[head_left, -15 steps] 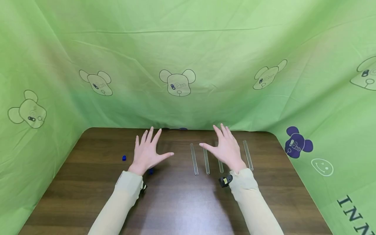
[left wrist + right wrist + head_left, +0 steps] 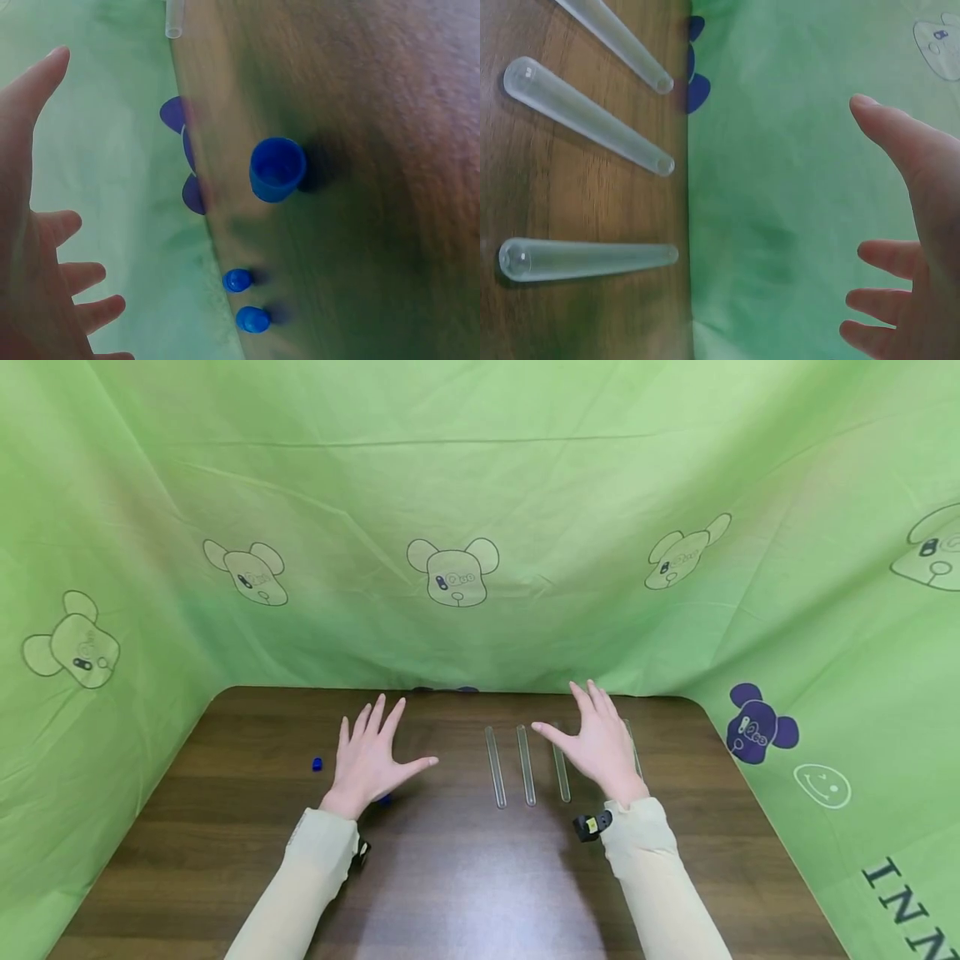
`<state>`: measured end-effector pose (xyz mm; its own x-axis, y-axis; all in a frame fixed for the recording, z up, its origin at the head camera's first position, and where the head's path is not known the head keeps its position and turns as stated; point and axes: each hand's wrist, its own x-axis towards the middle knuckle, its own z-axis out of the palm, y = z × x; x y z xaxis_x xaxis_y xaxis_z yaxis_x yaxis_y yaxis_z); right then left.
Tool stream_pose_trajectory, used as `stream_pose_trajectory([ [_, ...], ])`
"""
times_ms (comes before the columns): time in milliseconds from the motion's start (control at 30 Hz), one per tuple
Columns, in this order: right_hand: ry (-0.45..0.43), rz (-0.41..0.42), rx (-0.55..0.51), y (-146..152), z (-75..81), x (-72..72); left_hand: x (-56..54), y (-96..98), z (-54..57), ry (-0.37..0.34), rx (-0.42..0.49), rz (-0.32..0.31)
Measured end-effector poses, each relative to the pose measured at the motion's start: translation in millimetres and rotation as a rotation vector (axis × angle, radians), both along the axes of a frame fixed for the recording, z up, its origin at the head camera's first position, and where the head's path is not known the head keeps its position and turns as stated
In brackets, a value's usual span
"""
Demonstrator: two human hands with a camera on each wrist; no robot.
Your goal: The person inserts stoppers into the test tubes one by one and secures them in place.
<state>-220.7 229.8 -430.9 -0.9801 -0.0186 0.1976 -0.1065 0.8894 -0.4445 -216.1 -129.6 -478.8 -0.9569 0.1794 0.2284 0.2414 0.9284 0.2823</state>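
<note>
My left hand (image 2: 365, 768) hovers over the left part of the table, fingers spread and thumb out, holding nothing. Under its wrist a blue piece (image 2: 385, 799) shows only in part; another blue cap (image 2: 317, 764) lies further left. In the left wrist view there is a hollow blue cap (image 2: 277, 169), with two smaller blue caps (image 2: 238, 280) beyond it. My right hand (image 2: 602, 747), also spread and holding nothing, is above several clear test tubes (image 2: 496, 768). They lie side by side, rounded ends towards me; the rightmost tube is mostly hidden behind that hand.
The brown wooden table (image 2: 465, 877) has rounded far corners. A green cloth (image 2: 465, 643) printed with bear heads hangs behind it and along both sides. A small black wrist camera (image 2: 592, 825) sits at the right cuff.
My right hand has moved to the right, uncovering more of the middle tubes and covering more of the rightmost one. My left hand has shifted slightly left and nearer to me.
</note>
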Motion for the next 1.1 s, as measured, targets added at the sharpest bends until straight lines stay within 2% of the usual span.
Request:
stream_pose_trajectory([
  [500, 0.013, -0.044, -0.023, 22, -9.7, 5.2, 10.0, -10.0, -4.6, 0.001, 0.028, 0.010],
  [1100, -0.012, -0.067, -0.024, 46, -21.8, 16.3, 23.6, -6.0, -16.6, -0.019, 0.045, 0.007],
])
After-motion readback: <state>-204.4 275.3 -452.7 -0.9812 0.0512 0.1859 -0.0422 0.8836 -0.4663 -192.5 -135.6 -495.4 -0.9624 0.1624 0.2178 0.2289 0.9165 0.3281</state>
